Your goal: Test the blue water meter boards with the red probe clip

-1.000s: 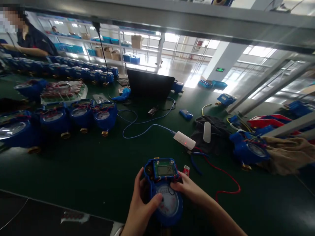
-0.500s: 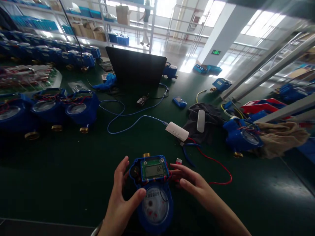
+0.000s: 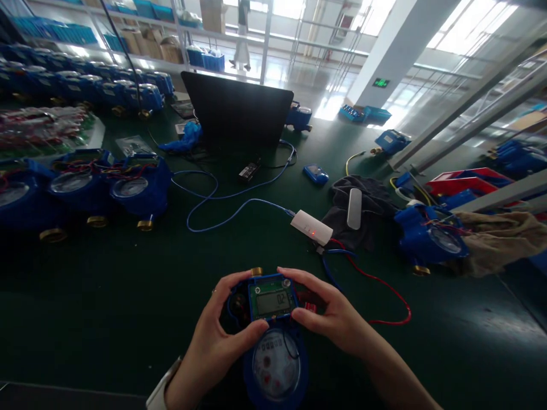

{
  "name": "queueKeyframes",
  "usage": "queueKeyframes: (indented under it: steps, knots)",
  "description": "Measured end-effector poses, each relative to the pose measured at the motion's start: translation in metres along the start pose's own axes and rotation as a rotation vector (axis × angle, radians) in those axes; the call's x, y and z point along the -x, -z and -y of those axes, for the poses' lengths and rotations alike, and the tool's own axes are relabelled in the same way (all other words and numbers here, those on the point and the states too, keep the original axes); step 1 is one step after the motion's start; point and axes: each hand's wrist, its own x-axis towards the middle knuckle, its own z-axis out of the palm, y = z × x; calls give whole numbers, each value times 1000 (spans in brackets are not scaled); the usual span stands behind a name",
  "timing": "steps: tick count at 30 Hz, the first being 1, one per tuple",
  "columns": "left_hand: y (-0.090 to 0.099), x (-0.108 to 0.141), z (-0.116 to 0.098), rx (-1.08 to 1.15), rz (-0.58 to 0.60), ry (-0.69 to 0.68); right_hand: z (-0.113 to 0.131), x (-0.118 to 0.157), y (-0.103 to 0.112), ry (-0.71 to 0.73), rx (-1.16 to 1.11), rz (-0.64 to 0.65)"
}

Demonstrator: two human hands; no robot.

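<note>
A blue water meter (image 3: pixel 277 370) lies at the front of the table, its round dial facing up. Above the dial, its uncovered green circuit board carries a small display (image 3: pixel 273 302) that seems to read 0.2. My left hand (image 3: pixel 220 333) grips the meter's left side, thumb at the board's lower edge and fingers by the brass fitting (image 3: pixel 256 271). On the other side, my right hand (image 3: pixel 331 307) holds the board housing between thumb and fingers. A red connector (image 3: pixel 310 307) shows beneath my right palm. My hands partly hide the housing's sides.
A white box with a lit red light (image 3: pixel 311 228) joins blue and red cables ahead. Beyond stands a dark laptop screen (image 3: pixel 237 111). Several meters (image 3: pixel 139 188) line the left; another meter (image 3: pixel 431 236) sits right, near brown cloth (image 3: pixel 504 242) and metal posts.
Both hands have closed in on the meter from its sides and now grip it. A red light has come on in the white box. The view has shifted slightly.
</note>
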Motion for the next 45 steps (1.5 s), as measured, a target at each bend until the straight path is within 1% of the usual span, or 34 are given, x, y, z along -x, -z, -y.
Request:
queueKeyframes:
  steps: [6,8,10,11,12,14,15,17,19,21,23,24,25,26,28,30,31,33,36,38,40,42,45]
  knots:
    - [0,1,3,-4,-31,-52,-6,-4,-1,7,-17,14]
    - [1,0,3,-8,-27,-47,-6,-3,0,1,-27,25]
    - [2,-1,1,-6,-16,-22,-7,0,5,8,-89,22]
    - [2,-1,0,-2,-6,-7,-8,3,8,27,-125,-12]
    - [2,-1,-1,5,6,7,-8,6,12,46,-145,-79]
    - [4,1,-3,21,26,28,-9,14,20,51,-107,-289]
    - [5,1,-4,31,30,34,-9,19,24,31,-61,-401]
    - [7,4,-4,56,5,36,-10,32,30,-49,36,-547]
    - [11,6,-1,93,-87,9,-13,45,34,-130,104,-616]
    - [15,9,4,111,-252,-64,-17,58,37,-173,145,-694]
    - [20,13,10,91,-422,-152,-21,67,40,-150,200,-782]
    - [21,15,12,84,-489,-182,-22,69,41,-117,235,-795]
    - [22,17,14,92,-531,-199,-23,70,42,-77,273,-791]
    - [22,19,14,115,-557,-212,-22,69,41,-41,312,-771]
    - [20,22,13,159,-568,-216,-19,63,38,23,374,-698]
    - [16,22,11,134,-540,-211,-12,51,29,83,421,-596]
    - [14,22,10,91,-518,-211,-7,43,24,114,453,-520]
    - [9,21,9,-32,-463,-243,4,25,12,162,533,-324]
    - [6,19,7,-214,-373,-324,20,-1,1,165,632,-28]
    - [5,20,5,-260,-315,-333,28,-15,-1,151,648,94]
    - [5,21,3,-250,-241,-311,32,-24,2,162,635,144]
    - [5,22,3,-218,-163,-284,33,-29,7,201,616,152]
    - [5,22,3,-188,-65,-265,32,-32,15,297,571,161]
